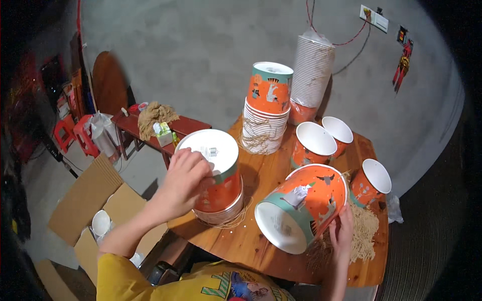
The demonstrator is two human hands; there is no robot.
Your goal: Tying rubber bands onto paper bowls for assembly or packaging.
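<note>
My right hand [343,228] grips the rim side of a large orange and green paper bucket [321,193]. The bucket is tipped on its side, its white base turned toward me. My left hand [186,175] is curled over the upper edge of an upside-down paper bucket [223,150], the top one of a nested stack. Its fingertips are partly hidden. Loose tan cord [228,220] lies around the foot of that stack. Behind the tilted bucket, a paper bucket [314,143] and another [341,130] stand upright. A smaller upright one [371,183] is at the right.
A taller nested stack [266,125] and a plastic-wrapped stack [311,70] stand at the back of the wooden table [261,175]. Tan cord is heaped [364,233] near the right edge. An open cardboard box [120,205] is at the left, before a red bench [193,125].
</note>
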